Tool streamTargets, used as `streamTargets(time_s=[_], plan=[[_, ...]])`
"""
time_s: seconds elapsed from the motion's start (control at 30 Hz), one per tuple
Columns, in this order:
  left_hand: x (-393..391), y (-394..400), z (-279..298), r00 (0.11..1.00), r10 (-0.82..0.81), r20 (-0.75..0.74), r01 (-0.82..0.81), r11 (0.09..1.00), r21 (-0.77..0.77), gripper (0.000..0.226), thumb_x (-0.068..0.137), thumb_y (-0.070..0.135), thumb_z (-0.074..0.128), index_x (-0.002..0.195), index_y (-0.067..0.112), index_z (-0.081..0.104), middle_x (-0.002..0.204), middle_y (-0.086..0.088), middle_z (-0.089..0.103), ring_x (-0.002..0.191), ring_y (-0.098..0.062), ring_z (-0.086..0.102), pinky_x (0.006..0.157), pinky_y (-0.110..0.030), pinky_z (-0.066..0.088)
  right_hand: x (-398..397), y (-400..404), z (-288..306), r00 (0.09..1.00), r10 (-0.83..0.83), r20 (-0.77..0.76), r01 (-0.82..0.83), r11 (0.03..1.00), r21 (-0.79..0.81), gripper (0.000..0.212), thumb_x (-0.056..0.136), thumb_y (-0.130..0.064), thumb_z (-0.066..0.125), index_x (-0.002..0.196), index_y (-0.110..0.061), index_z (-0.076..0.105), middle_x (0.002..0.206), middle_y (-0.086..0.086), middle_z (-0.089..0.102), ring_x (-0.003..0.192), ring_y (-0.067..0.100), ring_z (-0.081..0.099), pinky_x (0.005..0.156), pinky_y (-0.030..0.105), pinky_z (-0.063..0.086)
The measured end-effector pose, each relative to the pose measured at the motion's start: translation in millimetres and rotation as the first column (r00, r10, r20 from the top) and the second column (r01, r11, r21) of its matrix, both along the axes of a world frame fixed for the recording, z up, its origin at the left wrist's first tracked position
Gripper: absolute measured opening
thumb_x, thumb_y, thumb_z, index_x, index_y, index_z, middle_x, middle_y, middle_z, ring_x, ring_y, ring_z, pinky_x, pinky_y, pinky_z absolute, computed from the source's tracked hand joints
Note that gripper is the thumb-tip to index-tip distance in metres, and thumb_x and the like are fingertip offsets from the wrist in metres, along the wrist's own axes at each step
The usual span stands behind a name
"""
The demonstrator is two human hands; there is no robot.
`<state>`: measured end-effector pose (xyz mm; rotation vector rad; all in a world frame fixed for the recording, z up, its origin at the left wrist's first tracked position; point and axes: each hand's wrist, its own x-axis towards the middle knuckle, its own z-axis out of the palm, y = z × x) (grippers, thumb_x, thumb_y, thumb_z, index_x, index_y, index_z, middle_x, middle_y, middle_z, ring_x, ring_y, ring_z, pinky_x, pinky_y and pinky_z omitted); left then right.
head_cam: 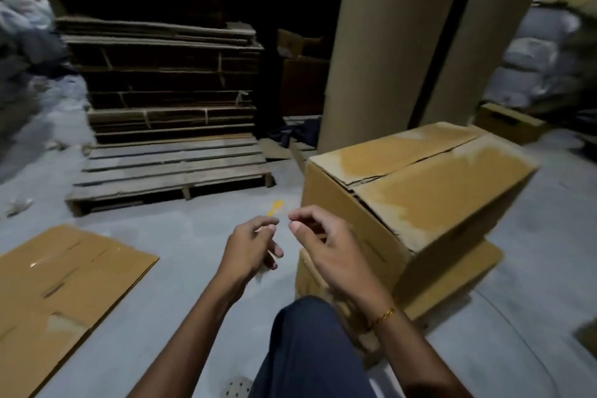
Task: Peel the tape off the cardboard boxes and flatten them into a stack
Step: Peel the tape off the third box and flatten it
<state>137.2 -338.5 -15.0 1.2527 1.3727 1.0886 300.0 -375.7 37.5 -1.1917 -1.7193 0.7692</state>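
Note:
A closed cardboard box (420,184) with torn, pale patches along its top seam sits tilted on a second box (458,271) at the right. In front of it, over the floor, my left hand (252,249) and my right hand (326,245) are held close together with curled fingers. A thin strip of clear tape (262,273) runs through my left hand's fingers, hard to make out. My right thumb and forefinger pinch together near my left fingertips, apparently on the same strip. A flattened box (64,284) lies on the floor at the left.
A wooden pallet (168,171) bears a tall stack of flattened cardboard (161,74) at the back left. Two big cardboard rolls (394,42) stand behind the box. A small box (507,123) and bagged bundles are at the far right. My knee (310,346) is below.

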Motion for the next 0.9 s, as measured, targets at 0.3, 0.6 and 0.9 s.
streamTargets(time_s=[0.3, 0.6, 0.9], plan=[[54.2, 29.3, 54.2, 0.984, 0.027, -0.179, 0.01, 0.98, 0.201, 0.045, 0.103, 0.022, 0.052, 0.147, 0.025, 0.047, 0.135, 0.004, 0.053, 0.065, -0.021, 0.073, 0.074, -0.037, 0.059, 83.0, -41.1, 33.8, 0.939, -0.343, -0.03, 0.336, 0.894, 0.296, 0.013, 0.098, -0.015, 0.061, 0.106, -0.018, 0.07, 0.102, -0.011, 0.065, 0.098, 0.0, 0.061, 0.072, 0.009, 0.05], [57.9, 78.4, 53.8, 0.981, 0.019, -0.193, -0.01, 0.999, 0.049, 0.066, 0.098, -0.006, 0.045, 0.156, 0.02, 0.03, 0.154, -0.009, 0.042, 0.091, -0.033, 0.071, 0.072, -0.036, 0.06, 108.9, -57.8, -27.8, 0.753, -0.589, -0.295, 0.587, 0.803, -0.105, 0.039, 0.084, -0.046, 0.066, 0.118, -0.035, 0.052, 0.096, -0.009, 0.061, 0.088, 0.002, 0.062, 0.07, 0.027, 0.052], [76.2, 123.7, 26.7, 0.993, -0.1, -0.055, 0.097, 0.994, -0.059, 0.073, 0.098, -0.003, 0.051, 0.159, 0.026, 0.024, 0.154, -0.014, 0.041, 0.094, -0.035, 0.071, 0.065, -0.039, 0.063, 108.3, -47.3, -71.9, 0.762, -0.608, -0.223, 0.533, 0.785, -0.316, 0.105, 0.071, -0.046, 0.075, 0.154, -0.051, 0.01, 0.163, -0.015, 0.017, 0.141, 0.015, 0.034, 0.104, 0.053, 0.05]])
